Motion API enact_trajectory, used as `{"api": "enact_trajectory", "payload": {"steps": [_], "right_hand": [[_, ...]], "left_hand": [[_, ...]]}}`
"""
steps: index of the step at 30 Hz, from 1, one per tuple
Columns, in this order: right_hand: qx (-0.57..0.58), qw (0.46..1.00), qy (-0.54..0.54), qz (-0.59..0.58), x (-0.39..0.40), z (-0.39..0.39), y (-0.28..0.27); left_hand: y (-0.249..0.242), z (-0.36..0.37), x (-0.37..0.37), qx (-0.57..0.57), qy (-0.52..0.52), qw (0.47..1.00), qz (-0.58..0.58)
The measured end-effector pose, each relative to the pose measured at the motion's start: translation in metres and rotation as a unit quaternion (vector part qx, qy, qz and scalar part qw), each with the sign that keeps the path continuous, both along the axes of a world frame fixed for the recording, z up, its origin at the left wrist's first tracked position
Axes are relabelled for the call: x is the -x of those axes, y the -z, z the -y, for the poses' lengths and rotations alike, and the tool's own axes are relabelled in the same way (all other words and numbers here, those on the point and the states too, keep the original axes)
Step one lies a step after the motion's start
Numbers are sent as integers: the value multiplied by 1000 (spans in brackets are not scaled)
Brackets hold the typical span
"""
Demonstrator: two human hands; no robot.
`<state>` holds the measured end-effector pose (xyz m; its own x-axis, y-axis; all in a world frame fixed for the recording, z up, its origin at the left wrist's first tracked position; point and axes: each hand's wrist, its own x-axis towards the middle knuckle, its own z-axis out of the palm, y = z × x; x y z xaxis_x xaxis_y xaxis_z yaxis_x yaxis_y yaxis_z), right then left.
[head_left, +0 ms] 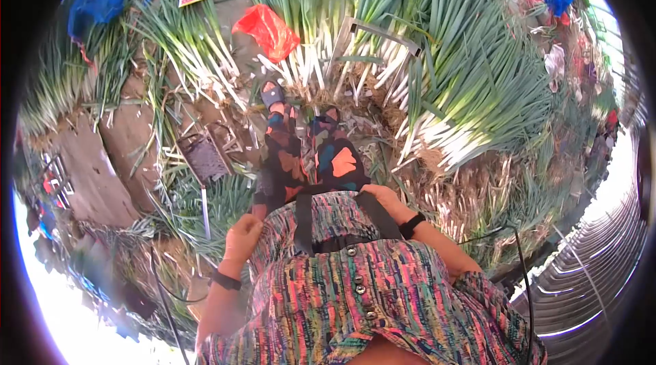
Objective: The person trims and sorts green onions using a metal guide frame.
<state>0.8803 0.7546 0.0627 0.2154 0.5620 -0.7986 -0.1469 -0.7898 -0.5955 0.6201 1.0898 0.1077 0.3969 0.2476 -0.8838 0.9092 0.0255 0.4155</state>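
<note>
My left hand (pixel 243 236) is closed beside my hip, its fingers pinching the edge of the multicoloured patterned shirt (pixel 342 276). On the other side, my right hand (pixel 387 202) is closed at the front hem of the same shirt, where it meets the dark patterned trousers (pixel 283 160); its fingertips are partly hidden. Two dark straps (pixel 378 215) hang down the front of the shirt. Beyond my feet, which are in sandals (pixel 272 94), lie bundles of green onions (pixel 471 116) with white stalks and roots.
A metal-framed low stool (pixel 205 153) stands on the left near a brown board (pixel 92 174). A grey metal frame (pixel 383 34) leans among the onions. A red plastic bag (pixel 266 32) lies ahead. Loose leaves and roots litter the ground; corrugated metal (pixel 581 283) rises at right.
</note>
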Motion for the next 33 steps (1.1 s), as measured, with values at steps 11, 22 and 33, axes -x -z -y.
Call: {"api": "enact_trajectory", "payload": {"steps": [11, 22, 33], "right_hand": [[114, 943, 43, -309, 18, 89, -56], [147, 742, 483, -441, 191, -64, -45], [145, 665, 514, -522, 274, -145, -40]], "left_hand": [[29, -38, -56, -28, 135, 990, -40], [33, -183, -199, -54, 535, 841, -59], [145, -267, -247, -24, 347, 914, -209]]}}
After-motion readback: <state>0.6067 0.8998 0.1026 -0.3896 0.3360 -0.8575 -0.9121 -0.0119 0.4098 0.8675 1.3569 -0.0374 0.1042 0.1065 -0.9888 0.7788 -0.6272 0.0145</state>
